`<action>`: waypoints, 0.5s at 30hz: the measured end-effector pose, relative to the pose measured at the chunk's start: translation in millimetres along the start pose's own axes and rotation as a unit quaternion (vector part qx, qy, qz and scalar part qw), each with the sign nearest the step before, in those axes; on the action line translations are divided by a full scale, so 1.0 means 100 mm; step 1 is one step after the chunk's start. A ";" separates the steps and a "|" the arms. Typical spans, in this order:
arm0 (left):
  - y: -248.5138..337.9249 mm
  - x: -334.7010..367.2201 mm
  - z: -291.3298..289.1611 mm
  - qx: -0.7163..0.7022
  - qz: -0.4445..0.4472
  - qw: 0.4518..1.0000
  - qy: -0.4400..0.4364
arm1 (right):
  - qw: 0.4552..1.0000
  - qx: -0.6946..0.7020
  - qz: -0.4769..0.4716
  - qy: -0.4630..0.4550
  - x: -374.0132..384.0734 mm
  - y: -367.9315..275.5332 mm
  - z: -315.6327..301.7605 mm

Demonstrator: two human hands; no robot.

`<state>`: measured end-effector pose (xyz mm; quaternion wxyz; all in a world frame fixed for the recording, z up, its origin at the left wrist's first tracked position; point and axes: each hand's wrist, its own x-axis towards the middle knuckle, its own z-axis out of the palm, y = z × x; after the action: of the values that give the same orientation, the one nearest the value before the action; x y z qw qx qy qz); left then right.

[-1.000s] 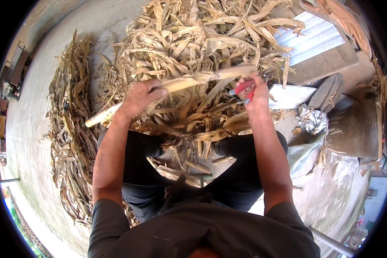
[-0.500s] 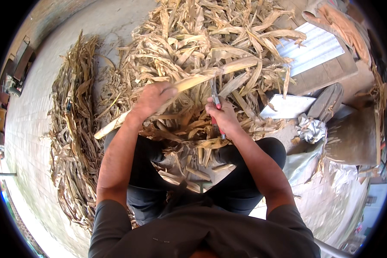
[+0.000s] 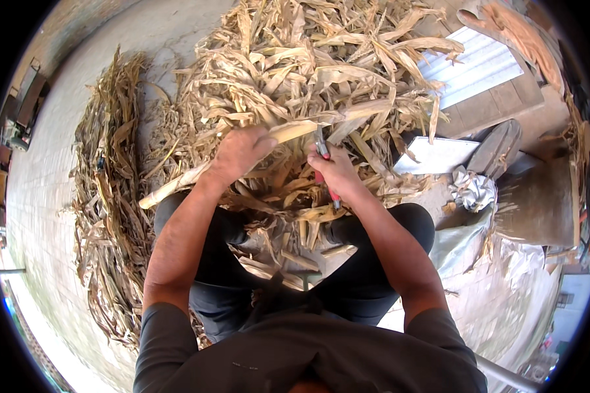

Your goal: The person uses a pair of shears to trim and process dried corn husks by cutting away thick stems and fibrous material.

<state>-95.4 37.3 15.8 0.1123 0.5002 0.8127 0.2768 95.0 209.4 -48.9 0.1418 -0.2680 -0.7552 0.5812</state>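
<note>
Dry husked stalk [image 3: 278, 136]: left hand [image 3: 239, 154] is gripping it, fingers clenched; right hand [image 3: 334, 171] is clasping red-handled tool [image 3: 326, 171].

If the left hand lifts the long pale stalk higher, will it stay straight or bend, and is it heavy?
The stalk probably stays fairly stiff: it runs straight past the left hand without sagging. It looks dry and pale like the husk pile, so likely light. Its round shape might roll if set down. The right hand grips a red-handled tool against it.
</note>
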 end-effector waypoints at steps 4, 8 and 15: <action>-0.02 -0.01 0.06 0.022 0.025 0.999 0.021 | 1.000 -0.003 -0.001 0.003 -0.04 -0.04 0.00; 0.08 -0.01 0.10 0.025 0.034 0.998 0.043 | 1.000 -0.003 0.011 0.007 -0.04 -0.04 -0.02; 0.15 -0.01 0.05 0.029 0.029 0.998 0.056 | 0.999 -0.007 0.003 0.031 -0.12 -0.24 0.01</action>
<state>-81.6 43.8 19.5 0.0446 0.5100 0.8107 0.2841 98.2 197.0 -25.1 0.1619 -0.2894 -0.7534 0.5678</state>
